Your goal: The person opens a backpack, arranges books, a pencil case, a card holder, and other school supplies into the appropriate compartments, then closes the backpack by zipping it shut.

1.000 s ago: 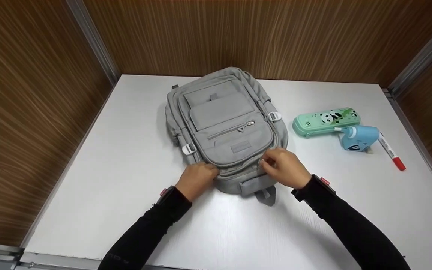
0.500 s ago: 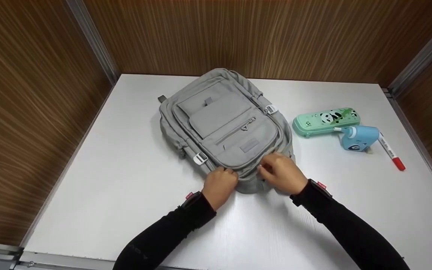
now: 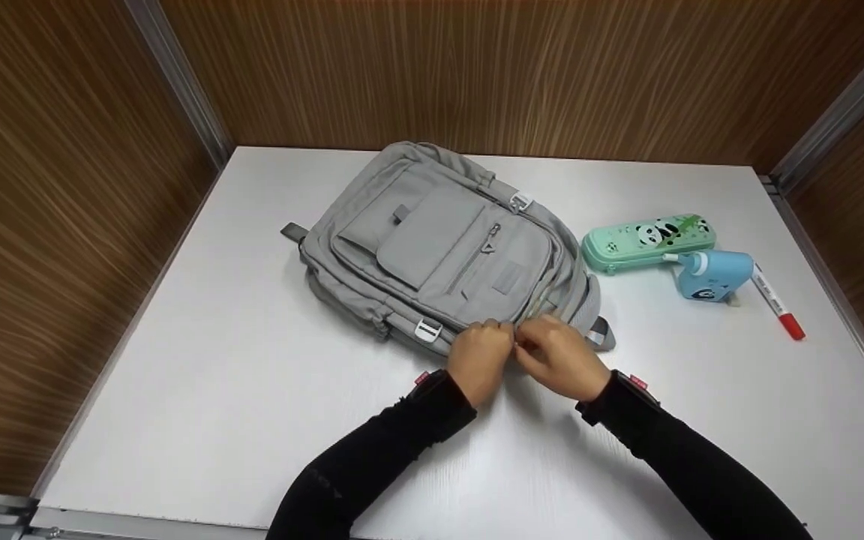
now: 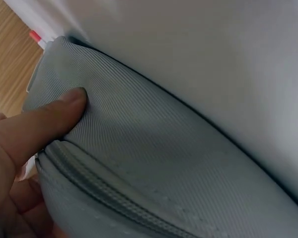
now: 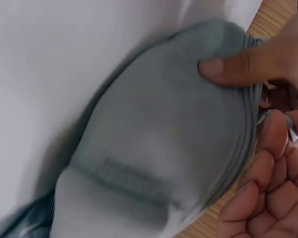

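A grey backpack [image 3: 432, 247] lies at a slant, front pockets up, its lower end under both hands. At that end my left hand [image 3: 481, 356] grips the edge of the bag. My right hand [image 3: 561, 358] is right beside it, with fingers curled. In the right wrist view, a small silvery zipper pull [image 5: 292, 133] shows between pinching fingertips, while a thumb presses on the bag's grey fabric [image 5: 159, 109]. A curved zipper [image 4: 104, 191] runs below a thumb in the left wrist view. The hands partly hide the bag's lower edge.
Right of the bag lie a green panda pencil case [image 3: 649, 241], a light blue object with a white nozzle [image 3: 715, 276] and a white marker with a red cap [image 3: 779, 306]. Wood-grain panels [image 3: 477, 75] wall in the white table [image 3: 237, 420] at the back and sides.
The backpack has turned anticlockwise, its lower end swinging right. My left hand has moved right with it, up beside the right hand, which has stayed almost in place.
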The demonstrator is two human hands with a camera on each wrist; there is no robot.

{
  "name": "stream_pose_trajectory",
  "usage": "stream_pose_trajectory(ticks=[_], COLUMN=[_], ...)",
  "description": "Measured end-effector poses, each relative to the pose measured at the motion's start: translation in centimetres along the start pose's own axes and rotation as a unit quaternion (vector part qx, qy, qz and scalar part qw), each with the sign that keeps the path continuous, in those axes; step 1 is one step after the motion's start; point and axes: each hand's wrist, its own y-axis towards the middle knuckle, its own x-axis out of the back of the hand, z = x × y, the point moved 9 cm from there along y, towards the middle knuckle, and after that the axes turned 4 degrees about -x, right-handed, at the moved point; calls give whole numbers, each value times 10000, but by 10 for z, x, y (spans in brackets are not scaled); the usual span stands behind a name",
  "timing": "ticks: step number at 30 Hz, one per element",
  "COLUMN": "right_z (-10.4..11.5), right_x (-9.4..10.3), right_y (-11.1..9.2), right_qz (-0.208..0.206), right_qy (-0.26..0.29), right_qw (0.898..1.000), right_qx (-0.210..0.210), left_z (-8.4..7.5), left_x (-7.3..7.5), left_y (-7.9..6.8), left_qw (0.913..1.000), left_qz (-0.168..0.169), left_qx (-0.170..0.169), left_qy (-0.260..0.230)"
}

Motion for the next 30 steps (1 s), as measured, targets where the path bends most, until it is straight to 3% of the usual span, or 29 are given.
stream_pose_trajectory(ticks=[3, 6, 8, 10, 12, 16, 18, 20, 24, 30], right_z=[-2, -10, -17, -22, -26, -33, -35, -35, -29, -18], right_x=[-1, 4, 10, 17, 24, 30, 32, 33, 31, 25], right_y=[1, 3, 3, 3, 3, 2, 1, 0, -3, -8], right_qz=[37, -22, -117, -232, -296, -271, -234, -202, -93, -2], right_qy=[64, 203, 316, 413, 474, 535, 526, 490, 449, 136], right_qw=[10000, 9994, 9983, 9969, 9956, 9940, 9941, 9946, 9960, 9988], right_qx=[-32, -282, -470, -630, -747, -911, -922, -889, -764, -474], left_z=[0, 2, 10, 30, 63, 145, 178, 199, 214, 205], left_x=[-1, 6, 16, 25, 29, 20, 11, 1, -13, -17], left_y=[2, 0, -3, -6, -9, -23, -31, -38, -47, -48], left_qw=[9998, 9966, 9912, 9862, 9846, 9791, 9758, 9767, 9841, 9897], left_qz=[67, 51, 58, 266, 697, 1706, 1891, 1843, 1488, 1167], left_qx=[-98, -543, -923, -1113, -883, 234, 590, 728, 791, 754], left_qy=[-184, -615, -949, -1198, -1338, -1081, -924, -819, -558, 330])
